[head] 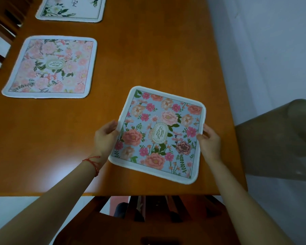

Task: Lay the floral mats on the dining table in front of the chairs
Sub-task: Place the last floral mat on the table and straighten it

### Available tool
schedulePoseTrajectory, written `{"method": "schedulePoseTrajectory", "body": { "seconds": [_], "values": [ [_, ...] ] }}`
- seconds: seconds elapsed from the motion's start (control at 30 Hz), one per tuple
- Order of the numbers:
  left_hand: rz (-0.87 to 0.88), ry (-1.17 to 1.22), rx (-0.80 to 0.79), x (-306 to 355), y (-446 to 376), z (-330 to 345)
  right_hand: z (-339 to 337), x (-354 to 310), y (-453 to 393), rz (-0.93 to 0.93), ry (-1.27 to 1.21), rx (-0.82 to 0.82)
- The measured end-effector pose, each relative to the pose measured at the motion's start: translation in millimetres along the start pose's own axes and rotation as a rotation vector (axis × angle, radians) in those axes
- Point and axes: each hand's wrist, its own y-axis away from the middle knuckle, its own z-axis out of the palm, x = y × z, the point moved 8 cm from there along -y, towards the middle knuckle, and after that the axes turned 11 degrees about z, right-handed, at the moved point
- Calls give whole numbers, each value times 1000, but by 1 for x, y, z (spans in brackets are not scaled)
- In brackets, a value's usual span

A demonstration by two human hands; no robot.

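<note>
A blue floral mat [159, 135] with pink and peach flowers lies askew on the wooden dining table [148, 55], near its front edge. My left hand [105, 137] grips the mat's left edge. My right hand [209, 140] pinches its right edge. A pink floral mat [51, 67] lies flat further left. A white floral mat [71, 8] lies at the far end, partly cut off by the frame.
A wooden chair back [148, 221] stands right below the table's front edge, under my arms. More chair backs [0, 32] line the table's left side. A white wall is on the right, with a grey-brown object [281, 138] beside the table's right edge.
</note>
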Motion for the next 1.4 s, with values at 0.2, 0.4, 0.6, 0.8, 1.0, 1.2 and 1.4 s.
{"method": "schedulePoseTrajectory", "body": {
  "seconds": [0.2,0.4,0.6,0.8,1.0,1.2,1.4],
  "values": [
    [-48,45,53,-11,12,-7,14,-23,-25,-42,40,-59],
    [-61,107,65,-17,24,-6,18,-25,-31,-75,58,-95],
    [-64,124,66,-16,25,-5,14,-20,-23,-100,56,-99],
    [-64,150,55,-14,26,-3,13,-19,-14,-95,5,-77],
    [-54,136,50,-14,27,-2,11,-15,-12,-92,-16,-71],
    [-33,133,48,-10,30,0,11,-13,-12,-96,0,-71],
    [-13,134,35,-6,34,3,11,-17,-13,-110,25,-72]
  ]
}}
